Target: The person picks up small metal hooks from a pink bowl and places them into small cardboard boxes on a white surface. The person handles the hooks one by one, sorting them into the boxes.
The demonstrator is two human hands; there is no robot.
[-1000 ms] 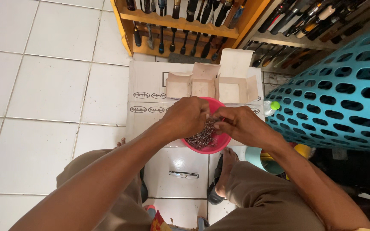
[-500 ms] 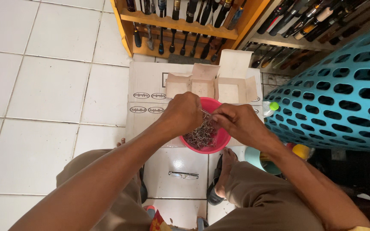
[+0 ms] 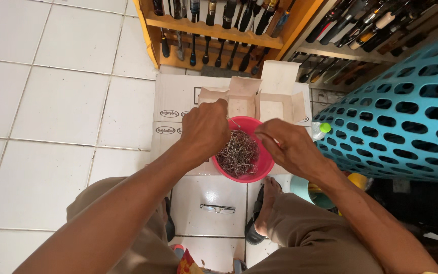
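From the head camera, a seated person is leaning over a pink bowl [image 3: 252, 170] that is resting on a flattened white carton [image 3: 178, 109] lying on the tiled floor [image 3: 51, 101]. The bowl is sitting at the carton's near edge and is holding a tangle of small metal hooks [image 3: 238, 153]. The left hand [image 3: 205, 128] is hovering over the bowl's left rim, its fingers pinched together on a thin hook or wire [image 3: 234, 123]. The right hand [image 3: 286, 146] is hanging over the right rim, fingers curled and pinched; whether they are gripping anything cannot be told. The two hands are staying apart, one on each side of the bowl. A small open box [image 3: 252, 99] is standing just behind the bowl. A teal basket [image 3: 406, 111] is lying to the right, and a wooden rack [image 3: 214, 30] of rods is standing beyond the carton. Glasses [image 3: 218, 208] are lying on the floor between the knees.
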